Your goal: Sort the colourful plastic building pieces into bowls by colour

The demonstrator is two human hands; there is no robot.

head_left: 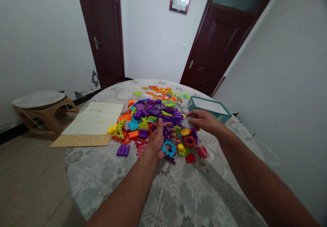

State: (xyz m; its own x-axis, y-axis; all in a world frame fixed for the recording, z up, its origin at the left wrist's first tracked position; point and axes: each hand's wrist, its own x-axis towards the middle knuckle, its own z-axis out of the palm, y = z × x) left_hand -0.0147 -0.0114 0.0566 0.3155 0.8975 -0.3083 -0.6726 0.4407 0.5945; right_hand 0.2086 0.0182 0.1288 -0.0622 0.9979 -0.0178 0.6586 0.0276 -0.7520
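Note:
A heap of plastic building pieces [155, 111] with toothed edges covers the middle of the table, mostly purple, with orange, green, blue and yellow ones. My left hand [156, 141], palm turned up at the heap's near side, has its fingers curled round a few pieces. One is a blue ring-shaped piece [169, 148] with toothed edges; dark purple ones show between thumb and fingers. At the heap's right side, my right hand [204, 120] pinches a grey flat piece [186, 123]. Red ribbed pieces [190, 158] and a purple ribbed piece [123, 150] lie close by.
A green-edged box [209, 106] stands at the table's back right. Pale paper [93, 118] lies over a brown sheet [81, 140] on the left. Eyeglasses [238, 128] rest near the right edge. A patterned cloth [102, 182] covers the round table. Left of it is a stool [42, 101].

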